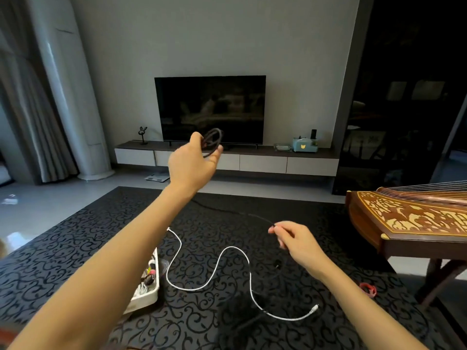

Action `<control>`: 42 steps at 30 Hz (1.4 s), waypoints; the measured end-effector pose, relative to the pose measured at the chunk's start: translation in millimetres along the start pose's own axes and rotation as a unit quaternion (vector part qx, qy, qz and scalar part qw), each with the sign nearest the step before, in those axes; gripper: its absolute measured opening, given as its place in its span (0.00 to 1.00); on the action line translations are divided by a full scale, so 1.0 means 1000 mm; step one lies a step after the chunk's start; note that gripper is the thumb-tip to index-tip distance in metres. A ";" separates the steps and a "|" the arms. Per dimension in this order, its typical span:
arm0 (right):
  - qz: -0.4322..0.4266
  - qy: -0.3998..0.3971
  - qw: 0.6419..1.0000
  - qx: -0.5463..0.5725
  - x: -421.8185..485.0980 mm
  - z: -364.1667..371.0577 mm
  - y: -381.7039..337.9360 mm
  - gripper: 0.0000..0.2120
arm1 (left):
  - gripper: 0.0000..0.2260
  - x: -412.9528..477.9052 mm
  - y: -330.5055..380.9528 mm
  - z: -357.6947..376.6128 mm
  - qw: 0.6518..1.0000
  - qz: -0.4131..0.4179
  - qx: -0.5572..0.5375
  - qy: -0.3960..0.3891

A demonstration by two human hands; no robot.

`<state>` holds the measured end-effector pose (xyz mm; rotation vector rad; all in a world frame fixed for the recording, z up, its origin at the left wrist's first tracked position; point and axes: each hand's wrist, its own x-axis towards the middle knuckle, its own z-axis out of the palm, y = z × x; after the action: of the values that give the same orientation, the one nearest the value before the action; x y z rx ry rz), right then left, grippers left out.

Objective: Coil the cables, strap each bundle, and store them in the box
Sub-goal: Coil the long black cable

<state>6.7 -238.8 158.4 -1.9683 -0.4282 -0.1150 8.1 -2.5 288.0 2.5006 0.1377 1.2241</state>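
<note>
Black cable point(213, 142) is being coiled, the left hand point(192, 160) gripping its raised loops and the right hand point(295, 239) pinching its trailing end, while the white cable point(215, 278) is lying loose and unstrapped beside the box point(146, 298).

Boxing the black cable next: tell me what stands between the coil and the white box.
Nothing visible blocks it. The black coil hangs in the raised left hand; the white box sits below, with the white cable beside it, not across.

Dim room — dark TV point(209, 109) on low cabinet point(227, 160) vs pale wall point(214, 34), curtains point(30, 97) at left.
</note>
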 end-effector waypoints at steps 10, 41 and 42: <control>-0.220 0.006 0.942 -0.255 0.036 -0.025 -0.118 0.11 | 0.31 -0.021 0.018 0.016 0.812 -0.127 -0.426 -0.378; -0.203 0.093 0.966 -0.133 0.068 -0.023 -0.143 0.11 | 0.19 -0.043 0.065 0.027 0.671 -0.170 -0.639 -0.335; -0.187 0.097 0.972 -0.107 0.068 -0.022 -0.140 0.11 | 0.19 -0.042 0.067 0.025 0.673 -0.171 -0.634 -0.340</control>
<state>23.7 -190.7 307.6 -2.0407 -0.6765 -0.6110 -2.6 -81.6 265.8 1.3476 -0.3264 -0.0193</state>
